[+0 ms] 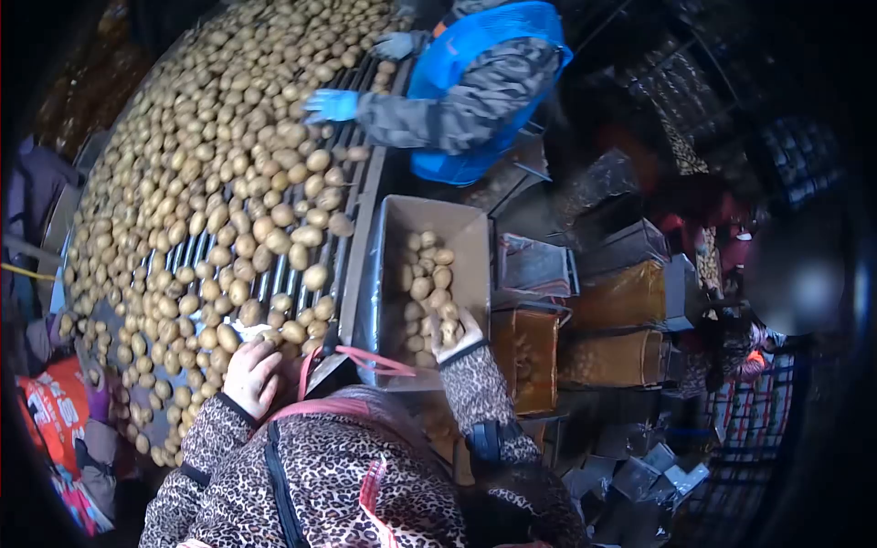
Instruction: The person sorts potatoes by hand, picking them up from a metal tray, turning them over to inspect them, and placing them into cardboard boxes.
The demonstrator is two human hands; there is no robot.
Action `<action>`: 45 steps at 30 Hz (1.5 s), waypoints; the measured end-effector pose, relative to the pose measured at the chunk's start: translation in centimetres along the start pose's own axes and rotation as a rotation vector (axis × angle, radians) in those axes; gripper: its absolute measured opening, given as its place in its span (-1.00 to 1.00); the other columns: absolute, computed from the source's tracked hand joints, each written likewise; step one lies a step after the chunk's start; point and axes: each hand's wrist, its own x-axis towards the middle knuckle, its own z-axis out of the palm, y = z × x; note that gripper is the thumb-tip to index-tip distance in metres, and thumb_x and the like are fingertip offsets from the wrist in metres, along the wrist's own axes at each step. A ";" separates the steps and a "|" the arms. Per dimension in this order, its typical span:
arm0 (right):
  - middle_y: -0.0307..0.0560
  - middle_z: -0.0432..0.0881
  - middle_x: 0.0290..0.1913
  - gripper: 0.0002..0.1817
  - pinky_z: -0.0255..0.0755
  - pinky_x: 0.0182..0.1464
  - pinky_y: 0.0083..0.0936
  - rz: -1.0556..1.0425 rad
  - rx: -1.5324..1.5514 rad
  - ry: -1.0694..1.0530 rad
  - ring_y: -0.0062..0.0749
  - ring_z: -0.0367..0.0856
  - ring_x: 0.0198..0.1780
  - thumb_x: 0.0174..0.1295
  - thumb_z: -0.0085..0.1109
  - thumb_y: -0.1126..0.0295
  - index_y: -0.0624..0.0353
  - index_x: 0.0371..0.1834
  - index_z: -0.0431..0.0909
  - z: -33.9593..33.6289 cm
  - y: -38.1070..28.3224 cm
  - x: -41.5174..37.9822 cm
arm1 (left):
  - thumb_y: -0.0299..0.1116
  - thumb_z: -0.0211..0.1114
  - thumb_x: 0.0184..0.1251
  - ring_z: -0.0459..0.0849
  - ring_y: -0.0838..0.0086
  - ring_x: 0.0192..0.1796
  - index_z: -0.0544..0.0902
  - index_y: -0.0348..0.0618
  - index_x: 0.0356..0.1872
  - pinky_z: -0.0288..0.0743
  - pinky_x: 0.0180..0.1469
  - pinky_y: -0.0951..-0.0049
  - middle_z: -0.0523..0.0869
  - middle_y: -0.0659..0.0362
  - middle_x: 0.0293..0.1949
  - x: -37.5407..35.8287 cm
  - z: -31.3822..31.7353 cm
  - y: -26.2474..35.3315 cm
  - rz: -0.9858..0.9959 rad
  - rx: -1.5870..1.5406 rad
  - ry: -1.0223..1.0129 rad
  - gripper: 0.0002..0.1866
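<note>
Potatoes (242, 196) cover the roller conveyor (352, 265) to my left. My left hand (251, 379) is at its near end, fingers curled, beside several potatoes and a small whitish scrap (247, 330). What those fingers hold, if anything, is hidden. Over on the right, my right hand (457, 338) is inside a plastic-lined cardboard box (470, 233), thumb and fingers around a potato (448, 313). A pile of potatoes (422, 274) lies in the box beneath and beyond that hand.
Across the conveyor's right side, a co-worker in a blue vest (489, 91) reaches over the potatoes with a blue-gloved hand (331, 106). More lined boxes (612, 297) stand to the right. Another person's red garment (59, 411) shows at far left. A pink strap (375, 361) hangs near the box.
</note>
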 end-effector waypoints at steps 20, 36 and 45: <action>0.11 0.62 0.02 -0.52 0.56 -0.01 -0.21 -0.401 -1.854 -0.612 -0.06 0.66 -0.07 0.27 0.11 0.16 0.10 0.21 0.46 12.3 11.2 9.7 | -0.45 0.21 0.16 0.43 -0.05 0.29 0.55 -0.17 0.08 0.32 0.31 0.03 0.52 -0.05 0.18 -5.4 -1.4 -0.4 -0.391 0.031 0.095 -0.60; 0.12 0.08 0.51 -0.17 -0.19 0.46 0.19 -0.728 -2.618 -0.993 0.01 0.04 0.51 0.19 0.06 -0.15 -0.11 0.51 0.10 21.9 32.9 13.8 | -0.49 0.23 0.10 0.45 0.03 0.28 0.56 -0.15 0.07 0.30 0.31 0.06 0.55 -0.02 0.16 -14.7 -2.0 0.1 -0.677 0.130 0.203 -0.57; 0.12 0.52 0.23 -0.38 0.30 0.31 -0.19 -0.890 -2.407 -0.117 -0.09 0.45 0.27 0.21 0.19 0.04 0.09 0.30 0.42 22.6 14.1 24.3 | -0.49 0.20 0.15 0.46 0.04 0.27 0.57 -0.15 0.06 0.31 0.30 0.05 0.56 -0.02 0.14 -15.9 -1.4 -0.9 -0.740 0.093 0.214 -0.61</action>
